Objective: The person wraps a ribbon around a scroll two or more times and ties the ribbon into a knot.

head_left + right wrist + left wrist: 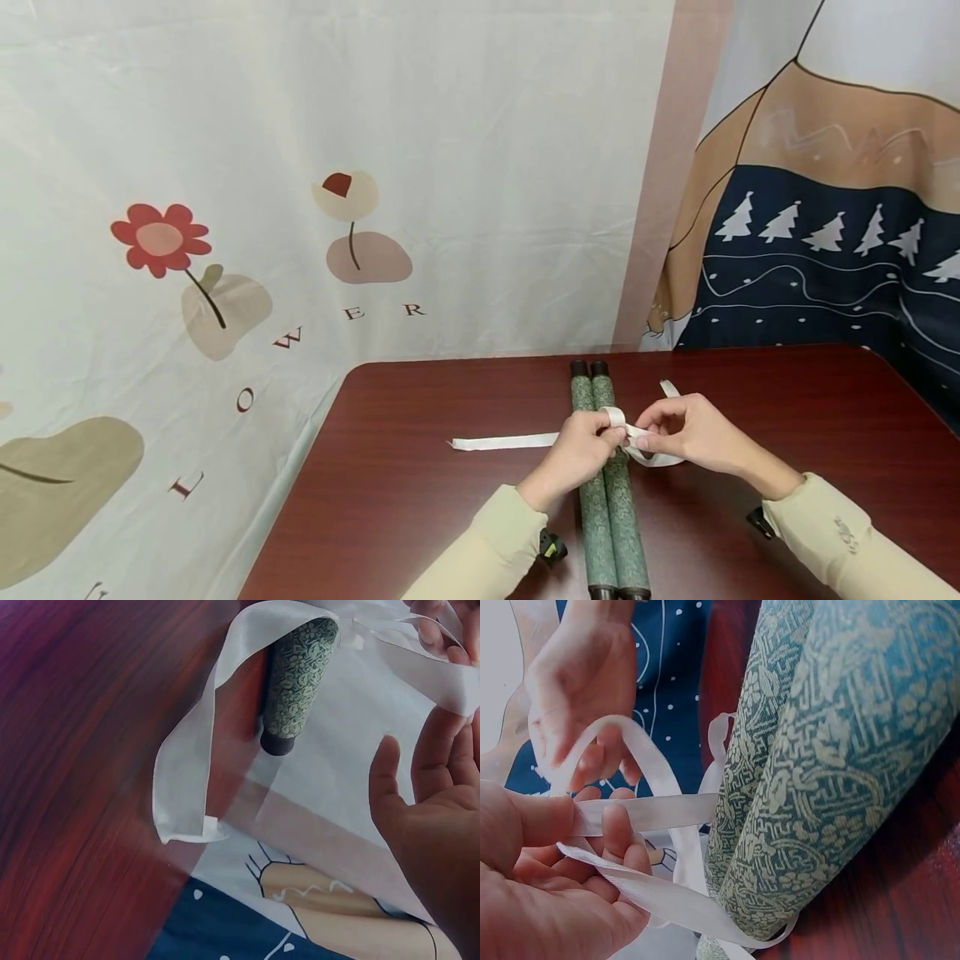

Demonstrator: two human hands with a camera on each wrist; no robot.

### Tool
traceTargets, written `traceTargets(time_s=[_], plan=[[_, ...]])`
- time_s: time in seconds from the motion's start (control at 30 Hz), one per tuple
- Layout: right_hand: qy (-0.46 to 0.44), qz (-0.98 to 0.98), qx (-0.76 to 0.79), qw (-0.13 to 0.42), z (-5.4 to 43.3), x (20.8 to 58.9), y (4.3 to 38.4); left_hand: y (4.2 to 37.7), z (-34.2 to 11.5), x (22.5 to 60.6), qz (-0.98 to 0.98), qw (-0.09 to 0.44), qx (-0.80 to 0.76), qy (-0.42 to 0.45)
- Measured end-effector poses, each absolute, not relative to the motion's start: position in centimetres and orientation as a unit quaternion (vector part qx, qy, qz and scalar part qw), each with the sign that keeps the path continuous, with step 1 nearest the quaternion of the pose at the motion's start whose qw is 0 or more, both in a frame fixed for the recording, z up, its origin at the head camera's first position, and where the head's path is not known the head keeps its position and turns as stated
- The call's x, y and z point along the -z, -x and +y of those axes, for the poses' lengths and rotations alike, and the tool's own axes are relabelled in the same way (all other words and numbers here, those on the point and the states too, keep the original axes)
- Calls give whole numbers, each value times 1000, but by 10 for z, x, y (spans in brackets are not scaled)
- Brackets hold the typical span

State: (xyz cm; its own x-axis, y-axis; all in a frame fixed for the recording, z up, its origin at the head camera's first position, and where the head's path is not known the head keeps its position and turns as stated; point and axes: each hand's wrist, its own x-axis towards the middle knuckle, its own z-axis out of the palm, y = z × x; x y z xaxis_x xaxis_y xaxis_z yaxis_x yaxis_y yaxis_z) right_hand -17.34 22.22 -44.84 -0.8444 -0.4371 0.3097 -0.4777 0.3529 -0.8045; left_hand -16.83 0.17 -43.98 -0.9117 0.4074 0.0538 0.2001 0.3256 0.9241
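Left hand [581,447] pinches white ribbon [504,442] over two green patterned scrolls [628,525] lying near-to-far on the worktop [405,500]; right hand [697,429] touches it, thumb apart. Keep ribbon flat; tension both sides evenly.

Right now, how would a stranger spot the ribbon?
On the red table, two green rolls lie side by side. The ribbon sticks out on both sides of them, pinched in the left hand; unlike the thick patterned rolls, it is flat, plain and white.
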Motion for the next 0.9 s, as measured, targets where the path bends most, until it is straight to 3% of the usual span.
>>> traceTargets(time_s=[0.27,0.9], plan=[[-254,-842,-475,-33,241,444,170,170,0,440,813,83,-541,-199],[-194,-896,-399,-11,306,433,165,173,-2,441,811,96,-546,-186]])
